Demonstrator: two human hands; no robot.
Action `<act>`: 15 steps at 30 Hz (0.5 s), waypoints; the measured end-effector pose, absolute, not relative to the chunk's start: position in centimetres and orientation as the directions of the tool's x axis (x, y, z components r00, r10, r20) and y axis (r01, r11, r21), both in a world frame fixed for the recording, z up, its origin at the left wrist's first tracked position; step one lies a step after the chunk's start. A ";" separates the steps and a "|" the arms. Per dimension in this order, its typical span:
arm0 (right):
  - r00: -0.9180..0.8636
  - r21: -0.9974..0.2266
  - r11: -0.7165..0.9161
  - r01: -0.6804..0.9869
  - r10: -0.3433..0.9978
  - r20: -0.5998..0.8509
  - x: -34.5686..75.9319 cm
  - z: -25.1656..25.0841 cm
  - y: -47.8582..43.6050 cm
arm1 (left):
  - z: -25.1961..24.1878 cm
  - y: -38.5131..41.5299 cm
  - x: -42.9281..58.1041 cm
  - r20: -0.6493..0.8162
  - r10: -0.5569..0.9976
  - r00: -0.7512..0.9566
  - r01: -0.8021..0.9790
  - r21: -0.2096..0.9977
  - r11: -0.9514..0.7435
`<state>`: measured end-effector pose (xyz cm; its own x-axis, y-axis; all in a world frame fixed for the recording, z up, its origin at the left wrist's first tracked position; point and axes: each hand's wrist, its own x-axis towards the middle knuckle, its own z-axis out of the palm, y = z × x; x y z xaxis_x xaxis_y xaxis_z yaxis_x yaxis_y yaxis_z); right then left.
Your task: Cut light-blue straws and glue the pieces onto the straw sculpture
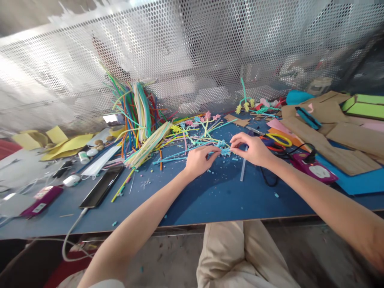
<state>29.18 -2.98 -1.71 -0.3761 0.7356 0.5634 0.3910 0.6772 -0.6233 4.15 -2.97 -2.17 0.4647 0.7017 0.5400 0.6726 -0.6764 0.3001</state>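
Between my hands is a light-blue pipe-cleaner flower [222, 146], held just above the blue tabletop. My left hand [200, 161] pinches it from the left, thumb against fingertips. On the other side my right hand [252, 149] has its thumb and fingers closed at the flower's right edge, the exact contact being too small to make out. Blue pipe-cleaner stems [171, 157] run off to the left behind my left hand. Just beyond lie finished-looking pink pipe-cleaner flowers [207, 117] and a yellow one [175, 128]. Tiny fuzzy clippings are scattered around.
A bundle of colourful pipe cleaners [139, 112] stands at back left, before a perforated metal screen [204, 52]. A phone [102, 187] lies left, cabled. At right are yellow-handled scissors [279, 139], a purple power strip [315, 167], a glue stick [243, 170] and brown paper [330, 138].
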 end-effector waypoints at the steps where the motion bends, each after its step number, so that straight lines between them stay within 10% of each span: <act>1: -0.377 -0.625 0.677 0.390 0.736 0.562 29.2 -1.7 -3.0 | -2.2 -3.0 4.2 0.542 0.700 0.466 0.672 0.297 -0.678; 15: -0.409 -0.604 0.666 0.438 0.746 0.526 29.4 -1.9 -2.6 | -2.3 -2.8 4.0 0.549 0.704 0.451 0.689 0.288 -0.665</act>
<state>29.42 -2.59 -1.92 -0.4091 0.7457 0.5259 0.4384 0.6660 -0.6035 3.99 -2.78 -2.26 0.4507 0.7043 0.5485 0.6887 -0.6653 0.2883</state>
